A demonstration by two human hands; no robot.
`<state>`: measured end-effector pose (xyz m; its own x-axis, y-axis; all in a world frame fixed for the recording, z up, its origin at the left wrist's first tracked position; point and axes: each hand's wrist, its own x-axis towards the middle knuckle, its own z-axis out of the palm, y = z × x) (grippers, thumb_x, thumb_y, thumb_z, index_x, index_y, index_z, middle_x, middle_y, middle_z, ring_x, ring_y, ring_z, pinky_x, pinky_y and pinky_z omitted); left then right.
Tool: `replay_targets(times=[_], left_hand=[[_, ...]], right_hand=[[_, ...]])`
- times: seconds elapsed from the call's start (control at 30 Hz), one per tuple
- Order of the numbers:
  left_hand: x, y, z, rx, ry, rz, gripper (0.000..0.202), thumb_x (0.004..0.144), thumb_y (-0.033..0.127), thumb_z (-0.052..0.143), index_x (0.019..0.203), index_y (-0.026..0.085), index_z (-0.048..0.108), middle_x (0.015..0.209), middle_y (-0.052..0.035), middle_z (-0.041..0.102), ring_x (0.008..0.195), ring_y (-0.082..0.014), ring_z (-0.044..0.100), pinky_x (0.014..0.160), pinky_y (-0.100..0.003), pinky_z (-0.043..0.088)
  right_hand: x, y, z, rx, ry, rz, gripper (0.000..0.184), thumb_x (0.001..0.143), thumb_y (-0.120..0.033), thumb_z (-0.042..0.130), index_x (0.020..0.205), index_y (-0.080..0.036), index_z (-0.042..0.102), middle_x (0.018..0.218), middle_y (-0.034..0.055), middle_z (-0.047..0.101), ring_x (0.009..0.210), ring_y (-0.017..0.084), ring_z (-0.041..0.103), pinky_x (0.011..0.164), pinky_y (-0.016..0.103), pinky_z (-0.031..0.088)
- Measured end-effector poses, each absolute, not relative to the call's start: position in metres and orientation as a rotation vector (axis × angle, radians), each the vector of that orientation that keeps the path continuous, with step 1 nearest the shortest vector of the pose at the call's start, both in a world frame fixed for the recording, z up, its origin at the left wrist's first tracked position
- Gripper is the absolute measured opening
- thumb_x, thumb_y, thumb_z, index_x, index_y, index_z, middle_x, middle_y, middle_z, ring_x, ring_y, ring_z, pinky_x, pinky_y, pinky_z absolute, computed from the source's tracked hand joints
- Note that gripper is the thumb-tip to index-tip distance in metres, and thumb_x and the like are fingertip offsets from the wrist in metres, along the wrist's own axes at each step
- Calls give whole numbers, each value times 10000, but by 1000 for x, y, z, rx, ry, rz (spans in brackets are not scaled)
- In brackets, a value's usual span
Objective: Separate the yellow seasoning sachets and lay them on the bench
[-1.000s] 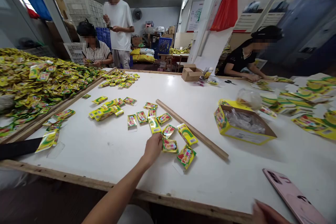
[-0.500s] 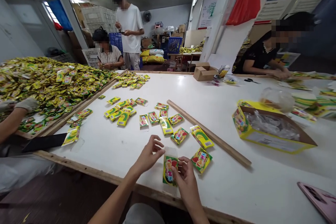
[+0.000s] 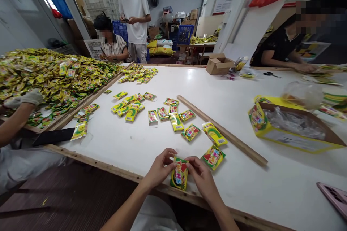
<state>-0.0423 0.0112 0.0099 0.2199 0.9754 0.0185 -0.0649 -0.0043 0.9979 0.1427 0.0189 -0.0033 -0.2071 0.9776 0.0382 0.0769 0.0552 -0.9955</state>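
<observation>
Both my hands hold one yellow-green candy packet (image 3: 179, 175) upright above the near edge of the white table (image 3: 130, 144). My left hand (image 3: 160, 168) pinches the packet's upper left corner. My right hand (image 3: 202, 178) pinches its upper right corner. Just right of my hands lies another packet (image 3: 213, 157) flat on the table. Beyond my hands, several more packets (image 3: 173, 117) lie scattered towards the table's middle.
A wooden strip (image 3: 222, 134) runs diagonally past the packets. An open yellow box (image 3: 292, 130) with clear bags sits at the right, a pink phone (image 3: 334, 198) at the near right. A big packet heap (image 3: 40, 75) fills the left, with a gloved hand (image 3: 27, 98) on it. Three other people work or stand beyond.
My left hand lifted a packet off the table and brought it to the near edge, where my right hand joined it. Both hands now pinch its top.
</observation>
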Motion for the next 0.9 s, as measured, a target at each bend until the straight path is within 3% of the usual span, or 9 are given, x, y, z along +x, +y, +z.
replay_targets(times=[0.13,0.33,0.5,0.7,0.9], left_hand=[[-42,9,10,1246,972,1080,347,823,353,648,1107,212,509,963,-41,642,762,-140,623,652,-229,454],[-42,12,12,1337,1062,1066,233,820,385,637,871,159,612,816,-30,643,757,-160,613,707,-263,473],[-34,8,14,1232,952,1252,297,826,321,647,1073,200,537,1015,-70,664,911,-188,628,820,-309,489],[-27,3,17,1345,1099,1231,199,854,340,590,895,159,663,953,-87,699,897,-214,636,831,-334,494],[-18,4,24,1312,1221,1244,189,830,316,604,908,161,679,841,-59,700,782,-185,619,730,-290,484]], right_hand=[[145,21,-5,-1143,-1474,1269,392,822,-559,620,915,-178,630,857,62,662,796,225,618,709,305,502],[137,20,-4,-1133,-1474,1148,361,818,-533,636,898,-182,653,945,91,664,911,255,618,792,334,511],[132,19,-7,-1079,-1380,1115,384,836,-459,650,1119,-205,597,1023,85,662,941,232,627,824,341,519],[138,15,5,-1080,-1541,1022,279,846,-446,639,929,-187,700,983,99,668,923,258,620,789,349,529],[134,16,14,-1167,-1529,949,328,824,-505,638,857,-183,688,843,82,675,761,236,623,697,324,518]])
